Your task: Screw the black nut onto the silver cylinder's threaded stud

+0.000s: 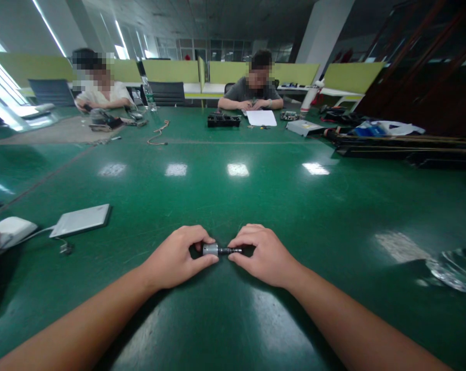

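A small metal part (211, 249) with a wide silver cylinder at its left end and a thin dark ridged shaft at its right lies level, low in the middle of the head view. My left hand (182, 256) pinches the silver cylinder between thumb and fingers. At the other end, the thumb and forefinger of my right hand (264, 253) close round the thin shaft. Both hands are at the surface of the green table (202, 190), a short gap between their fingertips.
On the left are a silver box (81, 220) with a cable and a white device (12, 230). A clear plastic object (459, 268) sits at the right edge. Two people sit across the table, near a black tray (223, 120) and white paper (261, 118).
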Demonstrator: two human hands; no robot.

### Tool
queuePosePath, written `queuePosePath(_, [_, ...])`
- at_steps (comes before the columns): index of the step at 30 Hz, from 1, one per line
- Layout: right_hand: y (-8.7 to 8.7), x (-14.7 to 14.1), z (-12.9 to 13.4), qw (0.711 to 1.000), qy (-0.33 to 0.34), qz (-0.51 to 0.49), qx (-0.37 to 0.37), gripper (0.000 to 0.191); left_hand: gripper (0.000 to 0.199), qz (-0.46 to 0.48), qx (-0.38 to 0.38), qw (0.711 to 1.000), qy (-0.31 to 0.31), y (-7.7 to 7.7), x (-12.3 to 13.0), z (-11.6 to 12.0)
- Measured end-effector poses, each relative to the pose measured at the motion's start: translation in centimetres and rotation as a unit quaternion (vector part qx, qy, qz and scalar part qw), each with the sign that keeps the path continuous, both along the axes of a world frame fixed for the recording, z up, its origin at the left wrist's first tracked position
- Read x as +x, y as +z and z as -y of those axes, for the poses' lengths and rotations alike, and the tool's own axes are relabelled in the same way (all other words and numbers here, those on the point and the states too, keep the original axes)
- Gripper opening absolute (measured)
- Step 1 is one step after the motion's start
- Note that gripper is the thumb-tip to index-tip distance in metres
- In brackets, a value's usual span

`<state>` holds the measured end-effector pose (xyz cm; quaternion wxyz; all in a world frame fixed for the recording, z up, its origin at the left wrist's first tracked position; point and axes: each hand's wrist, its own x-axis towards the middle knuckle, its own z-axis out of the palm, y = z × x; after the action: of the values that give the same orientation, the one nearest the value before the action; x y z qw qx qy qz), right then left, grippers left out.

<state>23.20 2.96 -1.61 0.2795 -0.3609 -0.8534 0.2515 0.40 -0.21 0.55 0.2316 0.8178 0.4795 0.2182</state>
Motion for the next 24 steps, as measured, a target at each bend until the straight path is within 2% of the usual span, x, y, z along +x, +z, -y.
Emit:
queuePosePath(7, [0.2, 1.1, -1.0, 1.0, -0.009, 0.013, 0.006, 0.009, 0.016, 0.008, -0.001, 1.0, 0.001, 0.1, -0.1, -0.1])
queuePosePath(12, [0.2, 2.2, -1.9, 0.997, -0.067, 0.011, -0.021, 0.008, 0.017, 0.017, 0.001, 0.999, 0.027, -0.1, -0.5, -0.3])
queuePosePath(24, [0.2, 1.5, -1.3, 0.999, -0.025, 0.023, 0.004, 0.01, 0.017, 0.023, 0.004, 1.0, 0.014, -0.1, -0.2, -0.2])
